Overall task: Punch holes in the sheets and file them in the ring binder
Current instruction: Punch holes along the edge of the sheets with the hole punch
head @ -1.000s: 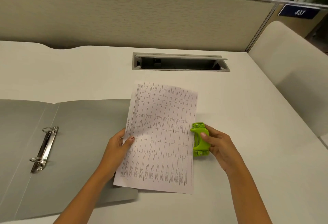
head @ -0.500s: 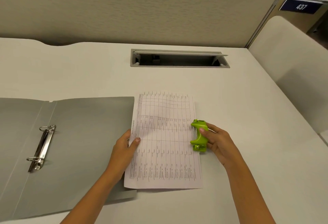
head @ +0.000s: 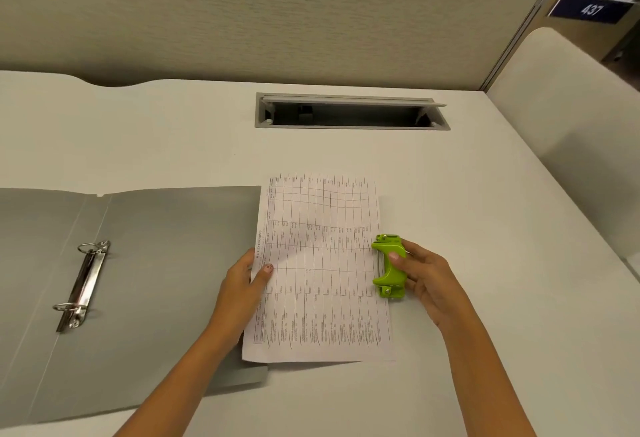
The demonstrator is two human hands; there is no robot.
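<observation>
A printed sheet (head: 320, 270) with a table of figures lies flat on the white desk, its left edge over the binder's right flap. My left hand (head: 244, 284) pinches that left edge, thumb on top. A small lime-green hole punch (head: 389, 266) sits against the middle of the sheet's right edge, and my right hand (head: 424, 277) grips it from the right with the thumb on top. The grey ring binder (head: 149, 284) lies open to the left, its two metal rings (head: 81, 286) closed and bare.
A recessed cable tray (head: 351, 112) with a raised lid is set in the desk behind the sheet. A beige partition wall (head: 242, 20) runs along the back. A cream chair back (head: 568, 117) stands at the right desk edge.
The sheet has been turned from a slant to straight and slid slightly right. The punch and my right hand stay at its right edge.
</observation>
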